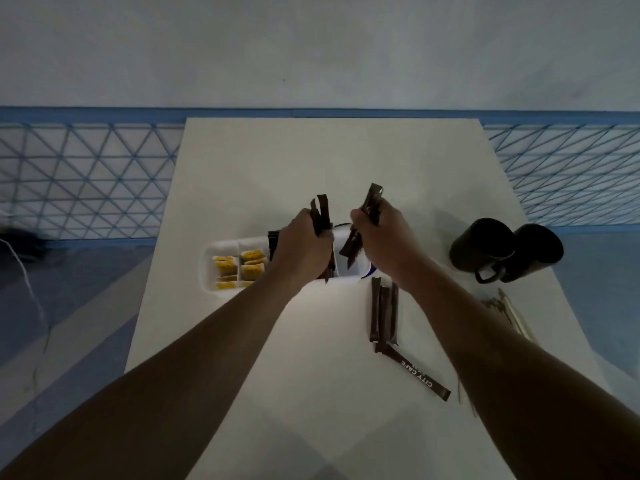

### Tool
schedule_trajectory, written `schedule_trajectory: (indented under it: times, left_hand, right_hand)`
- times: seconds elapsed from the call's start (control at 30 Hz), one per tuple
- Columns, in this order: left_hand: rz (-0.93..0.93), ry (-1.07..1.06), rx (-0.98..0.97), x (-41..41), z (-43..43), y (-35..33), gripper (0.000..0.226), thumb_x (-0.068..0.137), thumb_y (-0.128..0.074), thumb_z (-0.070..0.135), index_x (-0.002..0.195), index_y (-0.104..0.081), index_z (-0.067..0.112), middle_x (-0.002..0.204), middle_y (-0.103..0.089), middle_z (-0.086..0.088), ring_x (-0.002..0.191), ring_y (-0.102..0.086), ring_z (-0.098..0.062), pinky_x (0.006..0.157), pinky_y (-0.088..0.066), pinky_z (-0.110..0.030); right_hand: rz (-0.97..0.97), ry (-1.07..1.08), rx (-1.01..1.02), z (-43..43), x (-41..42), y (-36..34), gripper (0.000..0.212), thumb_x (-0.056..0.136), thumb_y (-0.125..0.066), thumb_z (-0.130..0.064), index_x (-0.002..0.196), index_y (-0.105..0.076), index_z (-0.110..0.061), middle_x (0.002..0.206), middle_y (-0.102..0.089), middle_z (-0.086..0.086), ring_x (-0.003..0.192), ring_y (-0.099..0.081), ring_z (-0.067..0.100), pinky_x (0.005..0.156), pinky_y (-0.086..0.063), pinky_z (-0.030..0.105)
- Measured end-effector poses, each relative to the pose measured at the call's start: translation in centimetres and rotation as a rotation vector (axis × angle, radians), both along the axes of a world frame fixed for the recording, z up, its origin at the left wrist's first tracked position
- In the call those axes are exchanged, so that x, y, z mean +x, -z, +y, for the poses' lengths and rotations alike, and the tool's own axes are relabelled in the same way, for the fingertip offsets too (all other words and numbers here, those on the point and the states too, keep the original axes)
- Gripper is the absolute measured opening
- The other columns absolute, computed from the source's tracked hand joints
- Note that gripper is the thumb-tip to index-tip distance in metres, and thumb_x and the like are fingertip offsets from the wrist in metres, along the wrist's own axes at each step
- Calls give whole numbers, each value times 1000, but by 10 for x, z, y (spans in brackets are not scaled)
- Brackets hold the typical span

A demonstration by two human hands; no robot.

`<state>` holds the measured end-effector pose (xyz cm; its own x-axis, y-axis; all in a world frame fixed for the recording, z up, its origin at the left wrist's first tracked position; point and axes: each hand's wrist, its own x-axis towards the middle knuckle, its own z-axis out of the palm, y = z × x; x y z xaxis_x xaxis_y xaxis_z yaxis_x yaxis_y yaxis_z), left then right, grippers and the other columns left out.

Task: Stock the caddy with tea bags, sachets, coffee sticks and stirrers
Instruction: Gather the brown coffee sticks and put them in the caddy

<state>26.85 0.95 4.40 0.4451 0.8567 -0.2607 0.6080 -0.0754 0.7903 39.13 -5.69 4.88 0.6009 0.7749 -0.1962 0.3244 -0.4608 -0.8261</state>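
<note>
A white caddy [207,268] stands mid-table, its left compartments filled with yellow tea bags [239,268]. My left hand [303,245] grips a bunch of dark brown coffee sticks [321,213] upright over the caddy's middle compartment. My right hand [379,233] holds more coffee sticks [372,202] above the right compartment, their lower ends pointing into it. Several loose coffee sticks [382,313] lie on the table to the right of the caddy, one marked CITY CAFE [420,372]. A bundle of stirrers [509,313] lies near the right edge.
Two black mugs [502,249] lie on their sides at the table's right. The white table [311,161] stands against a pale wall. Blue patterned floor shows on both sides, with a cable at the left.
</note>
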Motion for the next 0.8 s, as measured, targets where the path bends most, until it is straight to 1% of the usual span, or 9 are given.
schedule_trajectory:
  times: [0.07,0.17,0.23,0.4,0.5,0.57,0.67,0.73,0.8]
  left_hand:
    - [-12,-32,23,-6,4,3,24,95,-56,19,116,-58,10,103,-68,-9,86,-68,-26,73,-59,-42]
    - [-18,-58,26,-13,4,12,20,94,-56,20,113,-58,11,100,-68,-7,88,-67,-23,74,-58,-39]
    - [-19,-60,12,-16,3,20,19,95,-56,23,111,-59,14,98,-69,-6,87,-68,-22,74,-59,-40]
    - [-39,-38,-8,-17,2,32,19,94,-56,24,112,-60,18,95,-70,-3,85,-70,-20,75,-60,-44]
    - [-36,-10,2,-16,4,32,21,92,-60,21,113,-60,17,94,-69,-4,83,-69,-20,74,-60,-42]
    - [-36,0,22,-15,5,32,26,89,-62,18,115,-61,17,96,-70,-4,88,-68,-21,78,-60,-42]
    - [-62,-4,64,-16,5,31,35,89,-63,14,123,-61,17,107,-71,-2,98,-65,-17,83,-55,-29]
    - [-75,-4,120,-16,6,29,38,90,-61,9,128,-59,16,114,-70,-2,105,-63,-16,85,-46,-19]
    - [-78,-14,165,-17,7,25,43,90,-60,5,132,-58,13,121,-68,-3,112,-62,-16,91,-41,-15]
  right_hand:
    - [15,-41,4,9,-9,5,18,101,-52,-30,106,-59,-15,91,-68,1,76,-61,11,63,-44,25]
    - [44,-87,-19,16,-18,15,17,99,-52,-32,102,-59,-17,86,-66,-1,78,-62,17,73,-50,34]
    - [62,-109,-44,17,-19,22,14,99,-52,-32,98,-58,-19,82,-65,-3,75,-61,18,70,-51,36]
    - [50,-208,-104,18,-20,29,8,100,-52,-23,101,-59,-19,85,-66,-6,76,-62,10,60,-43,23]
    - [42,-271,-134,18,-19,29,9,98,-53,-16,103,-60,-19,89,-68,-5,81,-65,11,62,-45,21]
    - [10,-311,-170,17,-18,32,9,97,-55,-14,103,-58,-20,89,-67,-6,81,-64,12,60,-44,20]
    - [-44,-320,-185,15,-15,36,17,93,-62,-14,103,-57,-26,86,-63,-13,78,-62,8,55,-41,18]
    - [-49,-297,-146,13,-13,37,24,89,-69,-17,109,-58,-25,92,-64,-13,79,-64,7,57,-43,18]
    - [-42,-270,-100,12,-12,36,32,86,-74,-17,113,-58,-22,99,-65,-13,81,-65,5,62,-46,20]
